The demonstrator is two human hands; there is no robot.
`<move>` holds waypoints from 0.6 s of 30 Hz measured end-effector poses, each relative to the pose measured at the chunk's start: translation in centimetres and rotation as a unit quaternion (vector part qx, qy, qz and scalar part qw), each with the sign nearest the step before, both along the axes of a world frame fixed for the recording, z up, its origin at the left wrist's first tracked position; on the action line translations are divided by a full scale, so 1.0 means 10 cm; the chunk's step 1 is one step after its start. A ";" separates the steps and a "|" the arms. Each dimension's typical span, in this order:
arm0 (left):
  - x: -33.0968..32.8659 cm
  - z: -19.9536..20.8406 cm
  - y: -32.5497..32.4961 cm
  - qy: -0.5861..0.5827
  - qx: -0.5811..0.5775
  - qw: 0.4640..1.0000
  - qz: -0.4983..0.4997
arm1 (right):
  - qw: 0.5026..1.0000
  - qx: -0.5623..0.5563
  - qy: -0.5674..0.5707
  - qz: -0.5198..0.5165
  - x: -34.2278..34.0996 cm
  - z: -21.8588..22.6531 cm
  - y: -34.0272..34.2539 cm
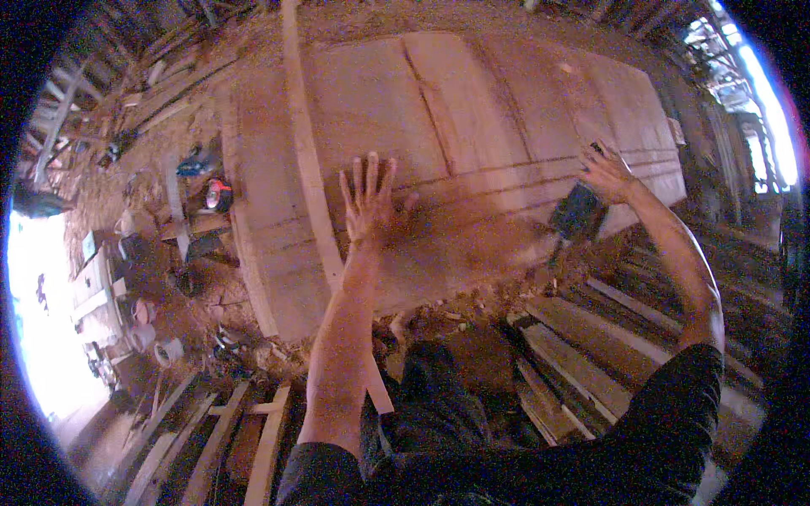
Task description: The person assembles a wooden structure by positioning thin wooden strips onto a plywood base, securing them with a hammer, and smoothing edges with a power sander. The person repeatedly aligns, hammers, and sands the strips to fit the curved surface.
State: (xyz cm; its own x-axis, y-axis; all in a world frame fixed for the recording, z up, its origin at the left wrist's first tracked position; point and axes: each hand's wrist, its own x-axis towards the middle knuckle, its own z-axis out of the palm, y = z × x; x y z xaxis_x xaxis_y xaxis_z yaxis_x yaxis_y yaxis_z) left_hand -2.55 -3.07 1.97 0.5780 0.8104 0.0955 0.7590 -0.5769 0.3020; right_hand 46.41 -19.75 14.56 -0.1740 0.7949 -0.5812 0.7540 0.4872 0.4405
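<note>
A large wooden panel (pixel 371 101) made of joined boards lies before me, with dark lines along and across it. My left hand (pixel 369 202) is open over its near-middle part, palm down and fingers spread; whether it touches the wood I cannot tell. A long pale wooden strip (pixel 305 160) runs beside that hand. Toward the panel's near right edge, my right hand (pixel 607 177) is closed over a dark, boxy power tool (pixel 575 209). Its exact kind is too dim to make out, and the fingers hide its top.
Several planks (pixel 582 346) lie at the lower right, and wooden slats (pixel 228 438) at the lower left. Left of the panel are a red-and-black tape measure (pixel 218 195) and a blue object (pixel 196 163). Wood shavings (pixel 413 320) litter the ground along the panel's near edge.
</note>
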 end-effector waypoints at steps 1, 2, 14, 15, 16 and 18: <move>0.03 0.01 0.01 0.014 -0.006 1.000 -0.001 | 1.000 0.027 0.008 -0.008 -0.07 0.08 -0.14; 0.04 0.05 0.02 0.027 -0.016 0.999 -0.003 | 0.999 0.049 0.014 -0.015 -0.14 0.17 -0.30; -0.31 1.21 -1.73 -0.362 -0.337 0.820 -0.287 | 0.948 0.233 0.165 -0.138 -2.05 1.24 -1.53; -0.38 1.31 -1.79 -0.358 -0.343 0.817 -0.294 | 0.939 0.230 0.188 -0.174 -2.25 1.31 -1.58; -0.47 1.39 -1.84 -0.353 -0.348 0.815 -0.301 | 0.927 0.227 0.212 -0.209 -2.43 1.38 -1.61; -0.53 1.55 -1.89 -0.364 -0.295 0.817 -0.335 | 0.911 0.250 0.224 -0.237 -2.72 1.54 -1.72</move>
State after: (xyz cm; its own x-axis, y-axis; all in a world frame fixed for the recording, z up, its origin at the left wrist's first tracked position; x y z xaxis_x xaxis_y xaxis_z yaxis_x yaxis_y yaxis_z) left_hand -7.88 -21.98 17.44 0.8752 0.3638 0.3189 -0.1727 -0.3809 0.9084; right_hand 19.25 -36.97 29.96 0.1281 0.9885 -0.0798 0.9864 -0.1186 0.1141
